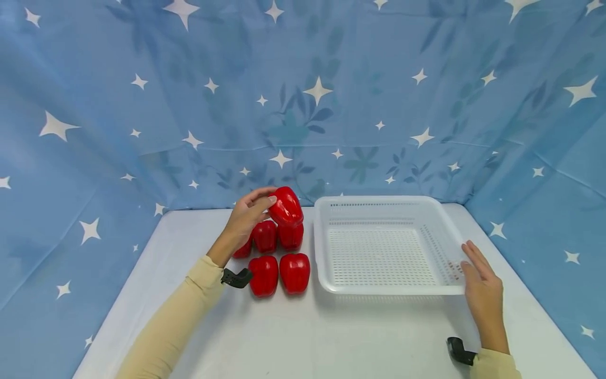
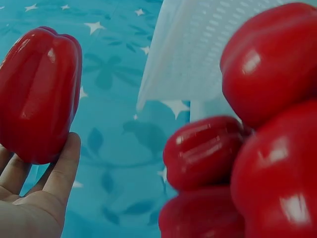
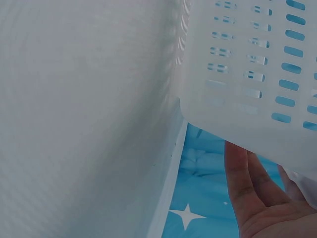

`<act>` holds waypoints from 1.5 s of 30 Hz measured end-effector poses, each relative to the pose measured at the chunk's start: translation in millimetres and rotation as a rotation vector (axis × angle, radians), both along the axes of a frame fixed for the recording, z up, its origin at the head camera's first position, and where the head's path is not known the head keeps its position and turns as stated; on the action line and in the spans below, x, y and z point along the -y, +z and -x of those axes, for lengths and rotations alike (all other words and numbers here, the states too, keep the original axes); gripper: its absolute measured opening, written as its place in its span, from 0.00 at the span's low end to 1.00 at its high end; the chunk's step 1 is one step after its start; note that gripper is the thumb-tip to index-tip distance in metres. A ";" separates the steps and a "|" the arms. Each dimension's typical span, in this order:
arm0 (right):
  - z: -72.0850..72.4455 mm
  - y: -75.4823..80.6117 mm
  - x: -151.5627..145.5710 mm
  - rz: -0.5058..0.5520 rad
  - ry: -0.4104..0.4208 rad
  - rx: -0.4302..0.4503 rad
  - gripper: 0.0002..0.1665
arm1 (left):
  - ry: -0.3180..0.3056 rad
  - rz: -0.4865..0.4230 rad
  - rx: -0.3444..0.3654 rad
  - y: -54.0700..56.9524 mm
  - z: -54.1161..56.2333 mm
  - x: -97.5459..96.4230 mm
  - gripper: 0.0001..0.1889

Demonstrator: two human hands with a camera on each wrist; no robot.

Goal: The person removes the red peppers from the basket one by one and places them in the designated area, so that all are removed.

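Observation:
My left hand (image 1: pixel 247 215) holds a glossy red bell pepper (image 1: pixel 286 206) in the air, with fingers and thumb around its near side. The left wrist view shows the same bell pepper (image 2: pixel 39 94) upright above the fingers (image 2: pixel 63 171). Beneath and in front of that hand, several more red bell peppers (image 1: pixel 295 273) stand close together on the table. To their right is a white plastic basket (image 1: pixel 379 290) with slotted walls. At its right rim, my right hand (image 1: pixel 484 295) grips the edge; in the right wrist view its fingers (image 3: pixel 240 173) touch the basket wall (image 3: pixel 233 114).
The white table (image 1: pixel 293 342) reaches toward me in front of the basket. Blue cloth (image 1: pixel 265 63) with white stars and leaf prints hangs behind and along both sides. A black wrist strap (image 1: pixel 236 278) is on the left wrist, another black strap (image 1: pixel 460 351) on the right.

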State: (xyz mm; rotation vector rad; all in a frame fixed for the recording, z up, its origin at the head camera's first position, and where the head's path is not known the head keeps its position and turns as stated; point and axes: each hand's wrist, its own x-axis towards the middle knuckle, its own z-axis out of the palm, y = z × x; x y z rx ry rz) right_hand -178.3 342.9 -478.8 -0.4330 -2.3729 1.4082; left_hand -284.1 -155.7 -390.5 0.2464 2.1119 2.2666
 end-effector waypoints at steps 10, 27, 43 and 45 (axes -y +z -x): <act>-4.0 1.0 -2.2 -0.009 0.010 0.022 0.31 | 0.000 0.030 0.013 -10.8 -15.1 34.9 0.26; -1.0 6.9 -2.9 -0.020 0.001 0.033 0.31 | 0.001 0.013 0.002 -36.8 -42.6 92.2 0.25; 0.6 4.3 1.1 0.009 0.004 0.064 0.32 | 0.012 0.116 0.080 -82.1 -75.2 119.4 0.24; 0.8 3.9 2.3 0.006 0.010 0.068 0.32 | 0.025 0.134 0.087 -87.1 -79.2 120.7 0.23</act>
